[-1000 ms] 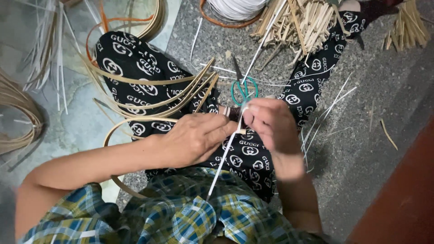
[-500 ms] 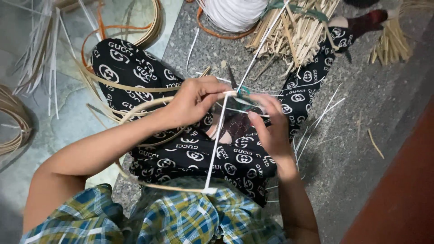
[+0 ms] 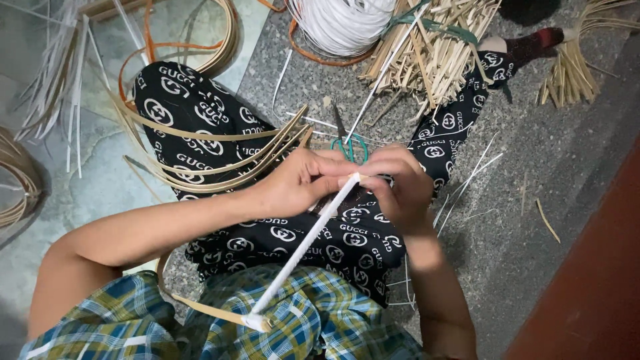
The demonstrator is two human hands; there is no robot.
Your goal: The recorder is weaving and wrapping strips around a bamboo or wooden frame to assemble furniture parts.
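Head view, looking down at our lap. Our left hand [image 3: 297, 183] and right hand [image 3: 400, 187] meet fingertip to fingertip, both pinching the upper end of a white-wrapped strip [image 3: 303, 247], a thin cane bound in white cord. From the pinch the strip runs down and back toward our body, ending at a white knot against the plaid shirt [image 3: 313, 320], where a bare tan strip [image 3: 200, 308] joins it. Just beyond the hands, green-handled scissors [image 3: 350, 143] lie on the stone floor [image 3: 533, 167]. Bent tan splints [image 3: 220, 163] cross the patterned trouser leg [image 3: 180, 113] left of the left hand. Farther beyond the hands sit 1 spool of white cord [image 3: 347, 23] and 1 bundle of cut sticks [image 3: 433, 53]. We judge the wrapped strip light, springy rather than limp, and fairly smooth along the binding, so it may slip; it is best held at the wrapping's free end, pinched tight between thumb and forefinger, where the cord could loosen.
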